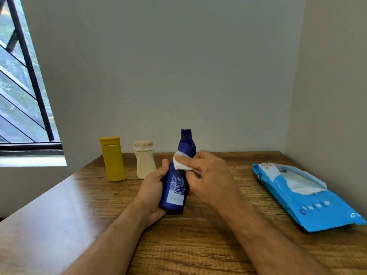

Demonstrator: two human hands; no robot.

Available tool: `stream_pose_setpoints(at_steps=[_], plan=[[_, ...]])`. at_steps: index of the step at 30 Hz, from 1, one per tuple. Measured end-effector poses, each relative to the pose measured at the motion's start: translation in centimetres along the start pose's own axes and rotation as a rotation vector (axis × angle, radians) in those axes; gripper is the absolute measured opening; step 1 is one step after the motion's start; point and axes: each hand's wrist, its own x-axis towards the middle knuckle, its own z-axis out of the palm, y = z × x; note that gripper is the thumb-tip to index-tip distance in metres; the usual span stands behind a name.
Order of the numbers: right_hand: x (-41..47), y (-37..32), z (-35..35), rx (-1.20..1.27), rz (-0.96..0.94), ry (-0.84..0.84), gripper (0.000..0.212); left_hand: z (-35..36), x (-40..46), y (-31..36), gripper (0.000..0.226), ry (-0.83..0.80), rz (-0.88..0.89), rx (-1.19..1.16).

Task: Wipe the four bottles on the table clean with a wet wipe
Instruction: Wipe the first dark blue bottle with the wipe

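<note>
Head view shows the left hand (154, 192) with its grip wrapped round the lower body of the dark blue bottle (176, 181), held tilted just above the worktop (198, 235). Right hand (208, 175) pinches a white wet wipe (181, 162) against the bottle's shoulder. Behind stand a yellow bottle (113, 158) and, just beside it, a cream bottle (144, 159), both upright. At right lies an opened blue wipe pack (309, 197).
</note>
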Motion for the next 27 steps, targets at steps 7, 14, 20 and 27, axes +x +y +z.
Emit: stream_pose_setpoints(at_steps=[7, 14, 20, 27], plan=[[-0.3, -0.8, 0.6, 0.067, -0.055, -0.331, 0.034, -0.9, 0.5, 0.6, 0.051, 0.075, 0.038, -0.143], [0.2, 0.1, -0.2, 0.090, 0.053, 0.121, 0.037, 0.1, -0.2, 0.1, 0.042, -0.020, 0.033, 0.013], [-0.3, -0.4, 0.2, 0.161, -0.003, -0.326, 0.034, -0.3, 0.0, 0.6, 0.048, 0.015, 0.049, -0.108], [-0.1, -0.2, -0.4, 0.037, -0.012, 0.031, 0.034, -0.1, -0.2, 0.2, 0.040, 0.005, 0.072, 0.057]])
